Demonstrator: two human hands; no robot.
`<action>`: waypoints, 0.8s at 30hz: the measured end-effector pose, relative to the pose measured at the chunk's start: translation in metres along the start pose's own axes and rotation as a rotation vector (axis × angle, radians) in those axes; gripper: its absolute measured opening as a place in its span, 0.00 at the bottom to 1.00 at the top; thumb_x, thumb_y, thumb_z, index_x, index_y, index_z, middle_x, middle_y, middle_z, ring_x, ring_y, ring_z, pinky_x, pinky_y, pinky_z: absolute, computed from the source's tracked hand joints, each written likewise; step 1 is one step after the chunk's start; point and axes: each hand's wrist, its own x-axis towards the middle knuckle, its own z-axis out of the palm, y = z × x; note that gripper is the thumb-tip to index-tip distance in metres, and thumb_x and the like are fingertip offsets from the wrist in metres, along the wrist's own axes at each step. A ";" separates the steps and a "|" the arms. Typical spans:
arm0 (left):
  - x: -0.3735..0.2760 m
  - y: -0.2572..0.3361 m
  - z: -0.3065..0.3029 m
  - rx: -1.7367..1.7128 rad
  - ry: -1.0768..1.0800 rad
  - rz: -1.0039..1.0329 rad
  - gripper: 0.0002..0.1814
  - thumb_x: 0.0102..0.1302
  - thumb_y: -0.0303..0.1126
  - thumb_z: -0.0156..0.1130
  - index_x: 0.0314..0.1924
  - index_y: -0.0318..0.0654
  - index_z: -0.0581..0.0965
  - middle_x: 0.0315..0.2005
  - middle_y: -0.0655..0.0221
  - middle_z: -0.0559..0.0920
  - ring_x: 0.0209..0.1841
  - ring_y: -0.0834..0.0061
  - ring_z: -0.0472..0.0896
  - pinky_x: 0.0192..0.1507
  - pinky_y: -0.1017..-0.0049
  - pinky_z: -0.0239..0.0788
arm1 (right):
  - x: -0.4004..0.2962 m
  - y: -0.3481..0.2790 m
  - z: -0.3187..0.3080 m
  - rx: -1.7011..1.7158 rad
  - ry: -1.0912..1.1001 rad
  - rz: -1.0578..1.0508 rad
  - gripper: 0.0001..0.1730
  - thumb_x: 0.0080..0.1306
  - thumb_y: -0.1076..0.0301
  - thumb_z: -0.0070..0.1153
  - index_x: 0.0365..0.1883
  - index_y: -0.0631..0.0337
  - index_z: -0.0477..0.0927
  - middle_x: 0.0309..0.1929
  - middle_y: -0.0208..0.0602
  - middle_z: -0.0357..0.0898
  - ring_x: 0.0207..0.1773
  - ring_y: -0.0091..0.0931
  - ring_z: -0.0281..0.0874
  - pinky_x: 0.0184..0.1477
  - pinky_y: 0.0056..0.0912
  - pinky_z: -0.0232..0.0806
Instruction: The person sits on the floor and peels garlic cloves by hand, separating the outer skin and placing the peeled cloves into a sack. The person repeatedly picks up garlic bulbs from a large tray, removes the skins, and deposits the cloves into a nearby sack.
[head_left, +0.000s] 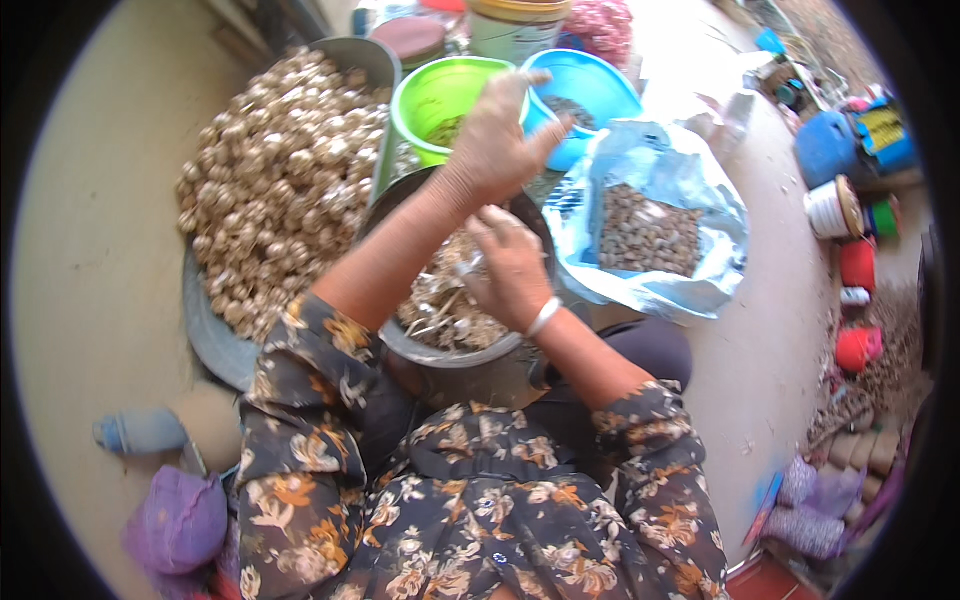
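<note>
My left hand, a little blurred, is raised with fingers spread between the green basin and the blue basin; nothing shows in it. My right hand, with a white bracelet at its wrist, is over a dark tub of dry stalks and papery skins. Its fingers are bent around a small whitish piece, perhaps garlic. Garlic bulbs are heaped in a large grey container at the left. A whitish-blue sack stands open at the right with loose cloves inside. The blue basin holds small dark pieces.
A white bucket and a pink mesh bag stand behind the basins. On the floor at the lower left lies a purple bag. Along the right edge are a blue container, red containers and patterned bundles.
</note>
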 end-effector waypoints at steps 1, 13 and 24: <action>-0.001 -0.014 -0.031 0.016 0.043 -0.024 0.26 0.69 0.42 0.65 0.59 0.29 0.75 0.55 0.52 0.80 0.58 0.63 0.78 0.63 0.67 0.67 | 0.003 -0.004 -0.006 0.014 -0.040 -0.004 0.37 0.58 0.63 0.66 0.67 0.55 0.71 0.64 0.48 0.69 0.68 0.45 0.65 0.67 0.50 0.59; -0.288 -0.235 -0.243 0.126 0.068 -1.219 0.19 0.65 0.40 0.58 0.50 0.37 0.84 0.42 0.56 0.87 0.45 0.66 0.84 0.52 0.67 0.73 | 0.003 -0.019 -0.002 0.063 -0.268 0.032 0.33 0.61 0.70 0.63 0.67 0.57 0.71 0.60 0.48 0.73 0.69 0.46 0.65 0.69 0.49 0.58; -0.372 -0.282 -0.155 0.314 -0.146 -1.092 0.22 0.68 0.45 0.60 0.60 0.47 0.78 0.49 0.55 0.84 0.52 0.54 0.82 0.57 0.62 0.71 | 0.028 -0.029 0.002 0.055 -0.348 0.121 0.32 0.60 0.74 0.62 0.65 0.61 0.73 0.61 0.48 0.74 0.69 0.44 0.66 0.70 0.45 0.59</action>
